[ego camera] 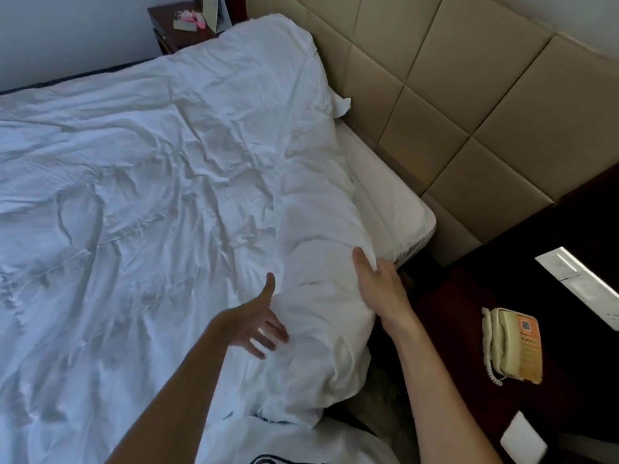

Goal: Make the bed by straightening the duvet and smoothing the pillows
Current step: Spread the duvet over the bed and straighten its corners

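Your right hand (pixel 375 283) grips the duvet (pixel 167 162) edge, left hand (pixel 258 323) open on it. Yank unevenly and it slides off the mattress (pixel 395 202), bunching worse.

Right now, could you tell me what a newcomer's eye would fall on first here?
The wrinkled white duvet fills the left and centre. At its near right edge, the right hand grips a fold while the left hand hovers open beside it. A beige telephone lies on the dark nightstand at right.
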Motion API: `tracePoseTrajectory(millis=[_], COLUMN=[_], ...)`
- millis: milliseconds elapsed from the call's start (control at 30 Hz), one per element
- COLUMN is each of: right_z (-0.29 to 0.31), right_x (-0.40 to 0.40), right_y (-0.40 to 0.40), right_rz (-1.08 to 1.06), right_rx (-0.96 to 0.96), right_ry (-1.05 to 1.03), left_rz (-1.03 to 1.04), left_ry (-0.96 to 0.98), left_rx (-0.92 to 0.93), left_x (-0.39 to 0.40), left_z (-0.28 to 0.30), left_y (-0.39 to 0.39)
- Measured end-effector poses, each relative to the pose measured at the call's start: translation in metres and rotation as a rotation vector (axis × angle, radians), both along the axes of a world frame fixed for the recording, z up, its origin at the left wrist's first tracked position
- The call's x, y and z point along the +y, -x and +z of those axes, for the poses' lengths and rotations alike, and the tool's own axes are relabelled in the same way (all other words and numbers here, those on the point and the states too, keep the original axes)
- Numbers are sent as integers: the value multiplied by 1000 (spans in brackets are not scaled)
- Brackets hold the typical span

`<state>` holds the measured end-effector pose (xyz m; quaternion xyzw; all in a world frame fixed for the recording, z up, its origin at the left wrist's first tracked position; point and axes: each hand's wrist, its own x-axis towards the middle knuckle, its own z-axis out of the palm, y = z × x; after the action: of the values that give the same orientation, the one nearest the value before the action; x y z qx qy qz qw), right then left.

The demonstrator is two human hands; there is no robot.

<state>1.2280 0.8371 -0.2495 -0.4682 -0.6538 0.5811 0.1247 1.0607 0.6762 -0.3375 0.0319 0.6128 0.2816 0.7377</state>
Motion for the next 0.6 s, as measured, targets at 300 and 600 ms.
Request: tracePoseTrajectory(millis=[300, 600], right_z=[-5, -24], right_x=[9, 67], right_y=[2, -34], right_rz=[-46, -91], right_rx=[-64, -75], right_ry=[-101, -60], left_rz=[894, 798], left_ry=[-268, -427], left_rx=[-398, -50], left_x=[68, 186], left_z=[-3, 49], left_y=[-14, -20])
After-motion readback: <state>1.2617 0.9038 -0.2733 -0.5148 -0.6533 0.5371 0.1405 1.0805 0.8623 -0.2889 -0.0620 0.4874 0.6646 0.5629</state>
